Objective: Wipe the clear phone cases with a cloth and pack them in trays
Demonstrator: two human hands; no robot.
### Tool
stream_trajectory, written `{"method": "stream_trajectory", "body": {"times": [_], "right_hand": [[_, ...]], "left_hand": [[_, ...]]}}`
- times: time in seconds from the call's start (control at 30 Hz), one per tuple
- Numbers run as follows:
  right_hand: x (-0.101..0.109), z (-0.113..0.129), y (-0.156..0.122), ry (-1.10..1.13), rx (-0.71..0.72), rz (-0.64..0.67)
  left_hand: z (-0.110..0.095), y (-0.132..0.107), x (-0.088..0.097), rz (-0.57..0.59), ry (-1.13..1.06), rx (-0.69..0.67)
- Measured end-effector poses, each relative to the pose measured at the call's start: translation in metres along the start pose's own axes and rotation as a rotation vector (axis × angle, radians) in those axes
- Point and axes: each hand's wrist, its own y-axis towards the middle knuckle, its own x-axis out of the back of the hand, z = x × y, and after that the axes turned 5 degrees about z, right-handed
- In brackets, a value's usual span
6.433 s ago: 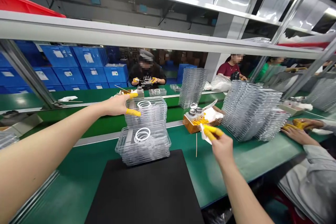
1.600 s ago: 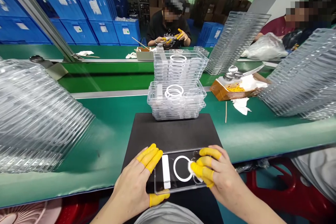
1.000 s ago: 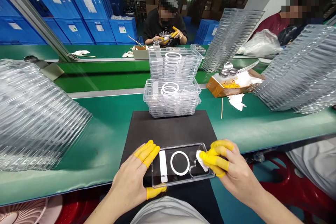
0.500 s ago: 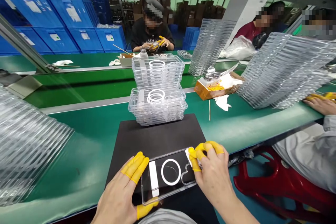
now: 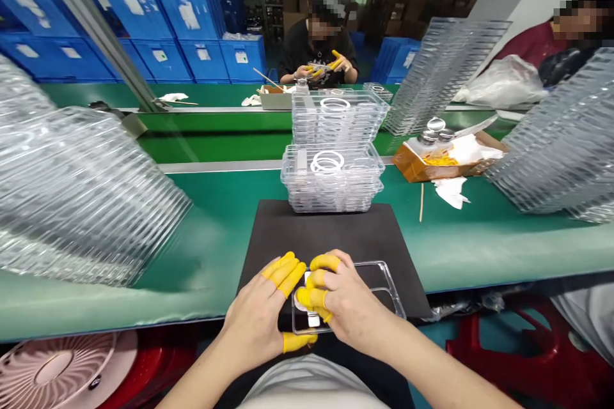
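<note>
A clear phone case lies on the black mat at the table's near edge. My left hand, with yellow finger cots, grips the case's left end between thumb and fingers. My right hand pinches a small white cloth and presses it on the left part of the case, right beside my left fingers. The case's white ring and strip are mostly hidden under my right hand.
Two stacks of clear cases stand beyond the mat. Large leaning stacks sit at left and right. A brown box with small bottles, a white wipe and a thin stick lie right. Other people work across the belt.
My right hand has slid with the cloth from the case's right end to its left part. My left hand keeps its hold on the left end.
</note>
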Motion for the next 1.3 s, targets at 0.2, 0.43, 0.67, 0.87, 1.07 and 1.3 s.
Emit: {"method": "stream_trajectory", "body": {"times": [0.2,0.43,0.67,0.87,1.07,1.3], "right_hand": [[0.012,-0.007,0.002,0.013,0.275,0.277],[0.035,-0.028,-0.041,-0.068,0.27,0.204],[0.051,-0.039,-0.092,0.046,0.046,-0.033],[0.061,-0.056,-0.12,0.704,-0.453,-0.585],[0.082,-0.071,-0.109,0.753,-0.6,-0.784],[0.155,-0.142,-0.086,0.195,-0.74,-0.869]], "left_hand": [[-0.003,0.002,0.005,0.006,-0.052,0.024],[-0.003,0.001,0.006,0.041,-0.11,0.046],[-0.006,-0.001,0.007,0.057,-0.098,0.077],[0.002,0.012,0.018,0.031,-0.053,-0.116],[0.004,0.041,0.031,-0.024,-0.465,0.169],[0.01,0.011,-0.005,-0.107,0.089,0.166]]}}
